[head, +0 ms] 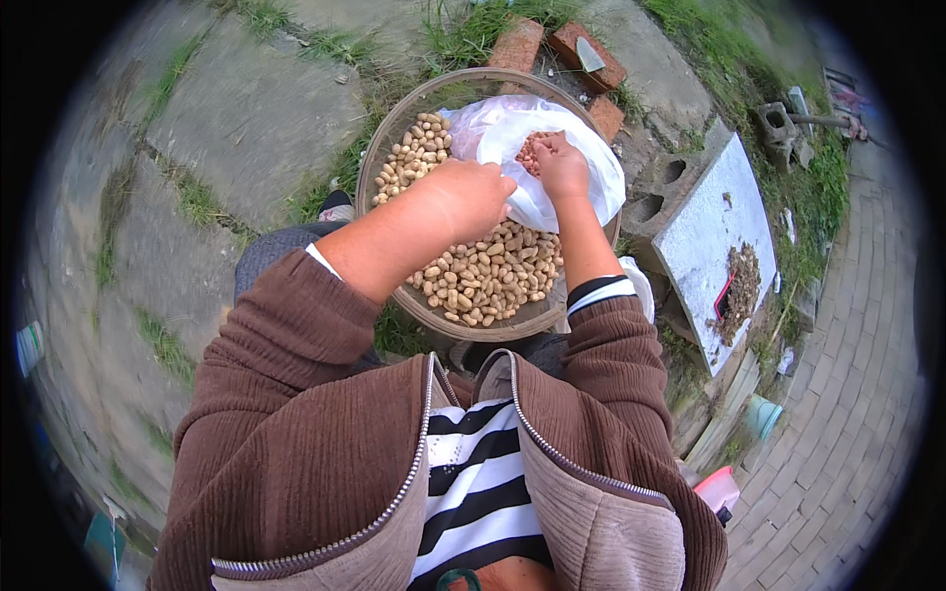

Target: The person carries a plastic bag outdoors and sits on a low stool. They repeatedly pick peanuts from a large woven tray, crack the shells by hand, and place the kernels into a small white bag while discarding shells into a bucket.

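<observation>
A round sieve-like tray with a wooden rim (363, 173) sits before me. Unshelled peanuts (488, 277) lie heaped at its near side, with more along its left. Inside the tray a white plastic bag (602, 173) lies with its mouth spread, showing reddish shelled peanut kernels (527, 156). My left hand (469, 196) is curled against the bag's left edge, above the unshelled peanuts; its palm side is hidden. With fingertips bent together, my right hand (563, 168) reaches into the bag's mouth at the kernels. Whether either hand grips anything is hidden.
Red bricks (591, 57) lie beyond the tray. At right, a pale slab (713, 244) leans by a hollow concrete block (658, 192), with a brown crumbly pile (741, 292) on it. Grass grows between the concrete slabs (251, 111); a brick path (842, 354) runs along the right.
</observation>
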A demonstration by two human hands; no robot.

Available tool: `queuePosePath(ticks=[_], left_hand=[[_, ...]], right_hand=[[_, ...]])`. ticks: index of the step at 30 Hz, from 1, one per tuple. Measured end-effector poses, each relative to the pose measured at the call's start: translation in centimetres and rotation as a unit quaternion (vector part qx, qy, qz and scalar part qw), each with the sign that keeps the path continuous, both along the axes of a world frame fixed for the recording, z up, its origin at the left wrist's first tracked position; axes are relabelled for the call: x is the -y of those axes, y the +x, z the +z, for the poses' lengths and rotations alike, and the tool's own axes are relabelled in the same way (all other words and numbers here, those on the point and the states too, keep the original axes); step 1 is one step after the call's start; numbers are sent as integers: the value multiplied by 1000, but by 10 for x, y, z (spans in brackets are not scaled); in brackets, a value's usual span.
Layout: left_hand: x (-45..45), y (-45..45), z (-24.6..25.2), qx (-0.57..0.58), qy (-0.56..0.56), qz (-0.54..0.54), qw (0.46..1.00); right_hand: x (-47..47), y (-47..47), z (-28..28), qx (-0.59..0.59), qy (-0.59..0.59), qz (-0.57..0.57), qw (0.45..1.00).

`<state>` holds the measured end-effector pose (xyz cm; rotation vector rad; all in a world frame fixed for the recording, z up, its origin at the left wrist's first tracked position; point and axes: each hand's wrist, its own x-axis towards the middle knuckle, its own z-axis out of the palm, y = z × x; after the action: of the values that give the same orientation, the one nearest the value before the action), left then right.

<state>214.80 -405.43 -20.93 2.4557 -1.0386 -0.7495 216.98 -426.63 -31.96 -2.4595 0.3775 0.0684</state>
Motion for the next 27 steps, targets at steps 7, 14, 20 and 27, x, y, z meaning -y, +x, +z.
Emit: queuePosePath(ticks=[7, 14, 20, 27], left_hand=[[8, 1, 6, 1, -24, 10, 1000], [19, -11, -1, -11, -112, 11, 994], [19, -23, -6, -180, -238, 88, 950], [9, -14, -15, -221, -343, 167, 898]], right_hand=[[58, -89, 75, -48, 377, -106, 919], [149, -233, 83, -184, -272, -80, 941], [42, -153, 106, -13, 393, 24, 919], [-35, -120, 101, 90, 330, 98, 934]])
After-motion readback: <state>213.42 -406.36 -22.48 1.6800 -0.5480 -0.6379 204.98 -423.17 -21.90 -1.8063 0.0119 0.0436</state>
